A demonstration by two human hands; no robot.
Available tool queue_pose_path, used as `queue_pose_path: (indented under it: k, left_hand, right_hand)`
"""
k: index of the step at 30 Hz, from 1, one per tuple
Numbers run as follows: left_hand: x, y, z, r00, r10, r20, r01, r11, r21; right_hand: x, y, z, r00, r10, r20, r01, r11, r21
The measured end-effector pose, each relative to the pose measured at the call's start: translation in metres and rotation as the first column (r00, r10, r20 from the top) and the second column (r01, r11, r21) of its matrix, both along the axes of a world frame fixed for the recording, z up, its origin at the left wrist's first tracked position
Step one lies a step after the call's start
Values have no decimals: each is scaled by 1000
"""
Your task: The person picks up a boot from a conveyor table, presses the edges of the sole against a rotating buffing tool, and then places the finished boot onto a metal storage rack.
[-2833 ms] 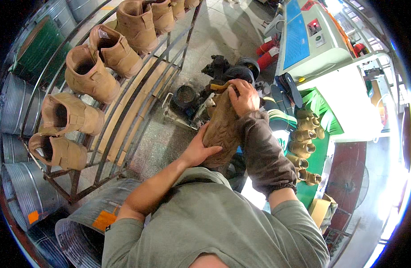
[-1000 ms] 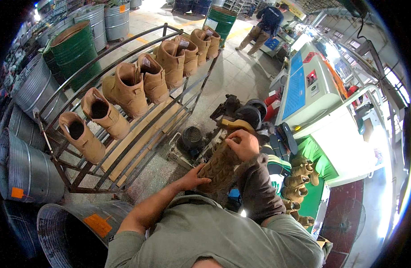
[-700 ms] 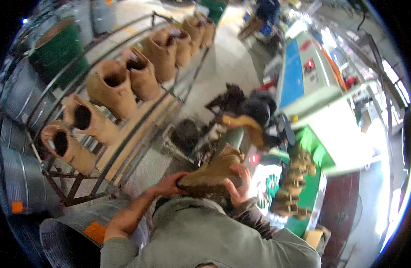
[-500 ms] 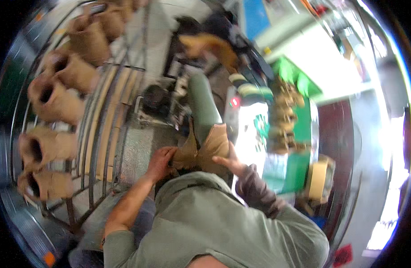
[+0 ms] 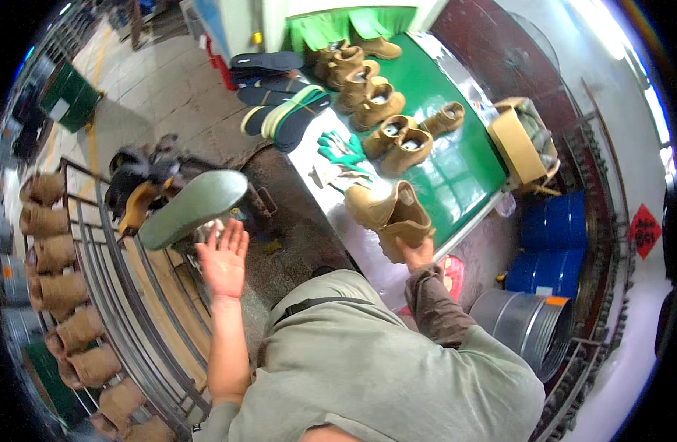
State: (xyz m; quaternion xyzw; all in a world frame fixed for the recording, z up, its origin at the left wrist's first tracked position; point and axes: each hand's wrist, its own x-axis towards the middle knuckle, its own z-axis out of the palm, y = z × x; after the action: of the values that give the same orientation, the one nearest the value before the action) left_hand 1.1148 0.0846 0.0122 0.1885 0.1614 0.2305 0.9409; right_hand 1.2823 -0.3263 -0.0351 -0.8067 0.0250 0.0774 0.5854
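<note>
In my right hand (image 5: 418,254) is a tan ankle boot (image 5: 371,205), gripped by the collar with its open top toward me. The boot is over the near edge of a green-topped table (image 5: 443,195). My left hand (image 5: 225,261) is open, palm up and fingers spread, with nothing in it. Just beyond those fingers stands a dull green foot-shaped form (image 5: 200,209), its sole-shaped face upward. Several more tan boots (image 5: 379,103) stand in rows on the table. White and green work gloves (image 5: 342,149) lie by the boot's toe.
Dark soles with pale edges (image 5: 287,114) are stacked on the table's left corner. A metal rack (image 5: 125,280) on my left carries several tan boots. Blue drums (image 5: 548,261), a silver drum (image 5: 522,320) and a cardboard box (image 5: 516,144) are at the right.
The boot has come off the green form and moved right to the table in my right hand. My left hand has let go and opened. My view has turned right.
</note>
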Motion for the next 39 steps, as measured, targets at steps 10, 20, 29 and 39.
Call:
queue_pose_path:
  k: [10,20,29,39]
  left_hand:
    - [98,37,20,790,567,-233,-572,819,54]
    - [41,0,33,679,684,-265,-681,722,119]
    - [-216,-170,102,-274,913,-302,-904,-138,405]
    - [-288,-180,37,-441,860,-257,118,339,933]
  right_hand:
    - [162,-129,-77,959,261,-114,-282,822,-495]
    - [640,-207,-94,797,462,389,-73,713,-698]
    - [590,-64,-135,911,387,144,-58,465,-883]
    - [519,-102,-2,985,-62,160,124,904,-409]
